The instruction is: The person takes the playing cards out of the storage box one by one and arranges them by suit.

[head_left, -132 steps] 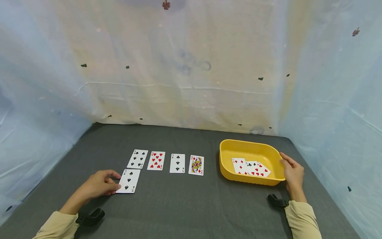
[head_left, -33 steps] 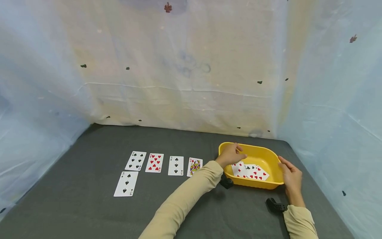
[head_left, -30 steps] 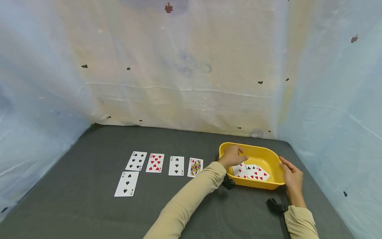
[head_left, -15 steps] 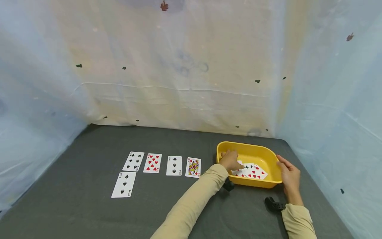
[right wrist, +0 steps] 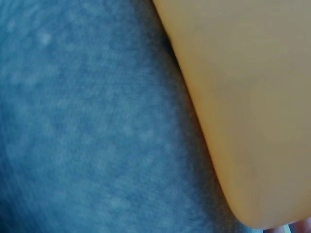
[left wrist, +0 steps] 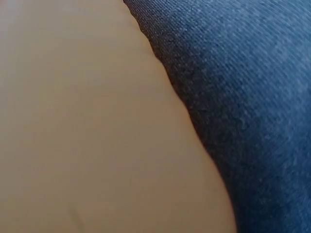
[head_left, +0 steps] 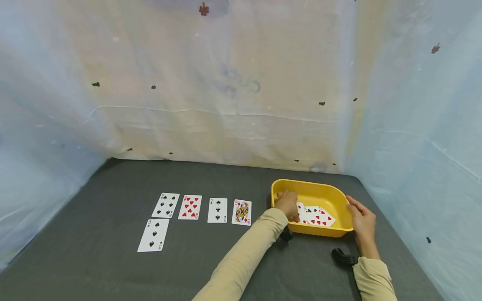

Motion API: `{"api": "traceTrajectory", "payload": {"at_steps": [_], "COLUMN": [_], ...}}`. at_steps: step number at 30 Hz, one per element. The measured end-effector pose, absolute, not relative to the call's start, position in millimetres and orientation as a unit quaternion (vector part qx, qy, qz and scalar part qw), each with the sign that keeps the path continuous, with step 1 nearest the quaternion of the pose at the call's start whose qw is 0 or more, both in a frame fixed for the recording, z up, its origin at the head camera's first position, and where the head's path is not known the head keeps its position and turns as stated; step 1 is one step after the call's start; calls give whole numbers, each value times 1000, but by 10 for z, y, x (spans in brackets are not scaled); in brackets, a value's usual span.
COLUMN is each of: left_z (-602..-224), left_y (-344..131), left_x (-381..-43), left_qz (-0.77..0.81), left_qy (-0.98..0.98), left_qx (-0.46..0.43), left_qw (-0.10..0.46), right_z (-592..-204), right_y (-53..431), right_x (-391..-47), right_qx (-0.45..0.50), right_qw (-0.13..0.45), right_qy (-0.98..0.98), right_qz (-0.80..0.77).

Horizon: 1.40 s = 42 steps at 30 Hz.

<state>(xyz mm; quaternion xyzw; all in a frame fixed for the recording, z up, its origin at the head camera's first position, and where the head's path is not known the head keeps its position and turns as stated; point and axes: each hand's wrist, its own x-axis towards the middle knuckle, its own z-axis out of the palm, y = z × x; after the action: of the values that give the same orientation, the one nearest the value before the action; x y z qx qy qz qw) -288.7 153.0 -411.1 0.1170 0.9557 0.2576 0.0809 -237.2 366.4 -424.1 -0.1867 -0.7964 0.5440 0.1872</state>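
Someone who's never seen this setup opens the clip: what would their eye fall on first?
Most likely the bright yellow tray on the right of the dark table, its right end held by the right hand, with the left hand inside at the left end, by some loose cards. Next, left of the tray, a row of four face-up cards, with the three of spades nearer the person, below the leftmost.

your left hand (head_left: 288,204) off the three of spades (head_left: 153,235), across inside the yellow tray (head_left: 320,190), dipped lower at the cards (head_left: 317,216) there
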Motion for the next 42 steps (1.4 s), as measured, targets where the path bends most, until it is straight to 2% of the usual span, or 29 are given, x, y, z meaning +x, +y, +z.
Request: {"api": "traceTrajectory", "payload": {"at_steps": [10, 26, 42], "left_z": [-4144, -4004, -3968], "left_y": [1548, 1436, 1433], "left_x": [-2896, -2864, -2844], "left_qz": [321, 447, 572], "left_qy": [941, 885, 814], "left_qx": [95, 128, 96], "left_qw": [54, 21, 17], "right_z": [-4264, -4234, -4230], "right_y": [3671, 3649, 3658], "right_x": [-2386, -2373, -2370], "right_qx": [-192, -190, -189], "right_qw": [188, 183, 182], "right_qy": [-791, -793, -796], "right_qz": [550, 549, 545]}}
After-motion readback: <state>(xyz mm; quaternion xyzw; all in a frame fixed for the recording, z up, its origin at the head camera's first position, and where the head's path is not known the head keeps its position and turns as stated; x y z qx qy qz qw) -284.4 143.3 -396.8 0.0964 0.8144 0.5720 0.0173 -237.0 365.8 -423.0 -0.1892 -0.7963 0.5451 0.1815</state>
